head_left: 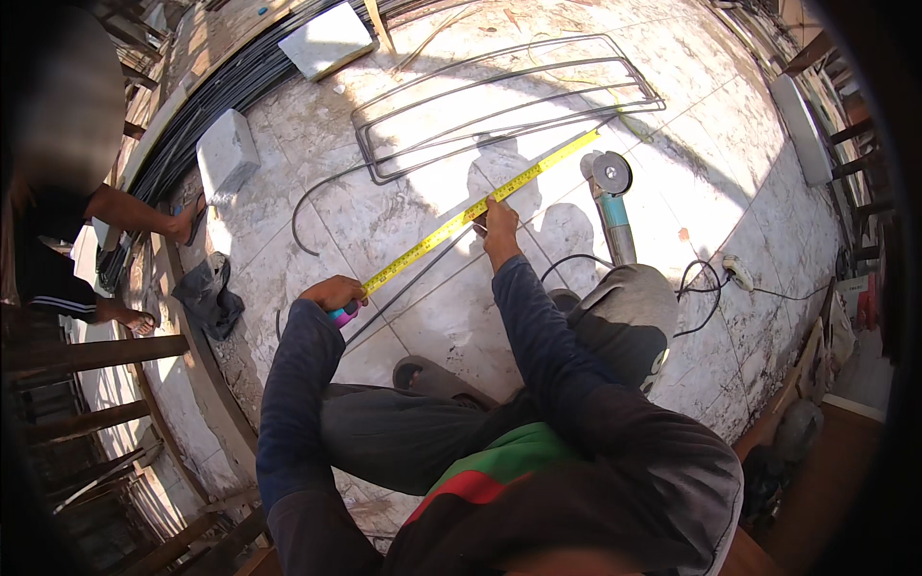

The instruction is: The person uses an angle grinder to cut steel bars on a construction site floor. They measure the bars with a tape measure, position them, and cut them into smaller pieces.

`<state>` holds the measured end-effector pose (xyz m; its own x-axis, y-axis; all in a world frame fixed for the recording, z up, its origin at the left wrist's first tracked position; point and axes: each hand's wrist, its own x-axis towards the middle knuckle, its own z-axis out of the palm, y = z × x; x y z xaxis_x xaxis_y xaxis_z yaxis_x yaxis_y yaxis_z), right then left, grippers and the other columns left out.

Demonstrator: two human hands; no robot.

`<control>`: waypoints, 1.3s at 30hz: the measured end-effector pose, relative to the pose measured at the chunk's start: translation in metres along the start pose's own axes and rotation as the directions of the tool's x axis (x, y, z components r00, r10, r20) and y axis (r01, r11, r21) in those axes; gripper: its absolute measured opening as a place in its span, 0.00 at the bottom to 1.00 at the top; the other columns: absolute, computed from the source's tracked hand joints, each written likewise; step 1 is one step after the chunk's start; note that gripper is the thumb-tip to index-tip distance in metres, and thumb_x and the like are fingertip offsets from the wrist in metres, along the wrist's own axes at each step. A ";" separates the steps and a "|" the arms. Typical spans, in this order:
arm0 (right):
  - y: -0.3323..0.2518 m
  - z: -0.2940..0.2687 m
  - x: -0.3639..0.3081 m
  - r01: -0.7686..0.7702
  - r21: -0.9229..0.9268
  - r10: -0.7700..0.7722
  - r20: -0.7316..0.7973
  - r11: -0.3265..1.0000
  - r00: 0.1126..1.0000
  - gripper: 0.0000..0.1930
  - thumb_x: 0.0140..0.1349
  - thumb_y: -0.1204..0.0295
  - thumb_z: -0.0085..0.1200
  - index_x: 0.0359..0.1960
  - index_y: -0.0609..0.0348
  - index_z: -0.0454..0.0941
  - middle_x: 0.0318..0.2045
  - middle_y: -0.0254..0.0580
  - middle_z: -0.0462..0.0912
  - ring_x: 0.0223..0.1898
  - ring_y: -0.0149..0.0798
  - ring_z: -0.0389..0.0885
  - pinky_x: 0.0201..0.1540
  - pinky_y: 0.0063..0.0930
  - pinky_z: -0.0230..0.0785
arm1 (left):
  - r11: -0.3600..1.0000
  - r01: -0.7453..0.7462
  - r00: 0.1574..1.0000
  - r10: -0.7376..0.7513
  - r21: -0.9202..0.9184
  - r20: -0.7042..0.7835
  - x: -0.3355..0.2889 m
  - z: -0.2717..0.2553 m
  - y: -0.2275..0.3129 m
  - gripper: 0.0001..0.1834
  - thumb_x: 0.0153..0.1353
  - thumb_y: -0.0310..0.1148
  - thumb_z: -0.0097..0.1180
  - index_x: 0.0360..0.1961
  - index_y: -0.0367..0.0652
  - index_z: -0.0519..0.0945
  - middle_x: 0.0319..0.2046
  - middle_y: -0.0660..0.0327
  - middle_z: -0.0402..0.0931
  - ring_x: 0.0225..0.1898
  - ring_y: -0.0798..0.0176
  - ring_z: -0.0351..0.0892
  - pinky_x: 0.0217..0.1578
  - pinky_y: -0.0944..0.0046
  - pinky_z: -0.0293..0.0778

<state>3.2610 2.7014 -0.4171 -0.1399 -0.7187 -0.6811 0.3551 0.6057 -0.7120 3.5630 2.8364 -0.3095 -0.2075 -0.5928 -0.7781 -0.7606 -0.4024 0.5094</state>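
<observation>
My left hand point(332, 292) is closed around the pink and teal case of a tape measure point(343, 315). Its yellow blade point(423, 247) runs out diagonally to the far right. Partway along, the fingers of my right hand point(499, 230) pinch the blade. A thin steel rod point(408, 288) lies close alongside the tape and passes at my right hand; whether those fingers also grip it is hidden. Beyond the tape, several bent rectangular steel bar frames point(499, 127) rest on the tiled floor point(279, 206).
An angle grinder point(615, 206) lies right of the tape, near my knee, with a black cord around it. Pale blocks point(228, 154) and a bundle of steel rods point(206, 106) are at far left. A dark bag point(209, 298) sits near another person's feet point(182, 226).
</observation>
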 end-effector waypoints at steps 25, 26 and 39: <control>0.086 0.000 0.028 0.496 -0.868 -0.554 0.395 0.036 0.733 0.10 0.59 0.75 0.45 0.38 0.62 0.78 0.45 0.58 0.73 0.42 0.53 0.79 0.44 0.39 0.75 | 0.964 0.193 0.978 -0.205 -0.181 -0.048 -0.005 0.007 -0.012 0.12 0.58 0.31 0.49 0.32 0.34 0.81 0.23 0.59 0.78 0.23 0.69 0.72 0.30 0.69 0.69; 0.086 0.000 0.028 0.496 -0.868 -0.528 0.411 0.021 0.743 0.10 0.59 0.75 0.45 0.38 0.62 0.78 0.45 0.58 0.73 0.41 0.53 0.79 0.44 0.38 0.76 | 0.962 0.197 0.977 -0.209 -0.188 -0.045 -0.004 0.006 -0.013 0.12 0.58 0.31 0.49 0.32 0.34 0.81 0.23 0.60 0.78 0.23 0.69 0.72 0.29 0.68 0.69; 0.165 0.007 -0.066 0.813 -0.569 -0.209 0.815 -0.119 0.540 0.07 0.54 0.74 0.53 0.34 0.64 0.75 0.37 0.59 0.73 0.36 0.52 0.79 0.38 0.37 0.76 | 0.953 0.189 0.978 -0.203 -0.236 -0.040 -0.009 0.002 0.015 0.10 0.60 0.30 0.49 0.32 0.34 0.80 0.21 0.62 0.76 0.21 0.71 0.71 0.26 0.71 0.68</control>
<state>3.3355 2.8465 -0.4889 0.6038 -0.7931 -0.0805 -0.6824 -0.4620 -0.5665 3.5517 2.8370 -0.2955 -0.0238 -0.5258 -0.8502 -0.6191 -0.6600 0.4255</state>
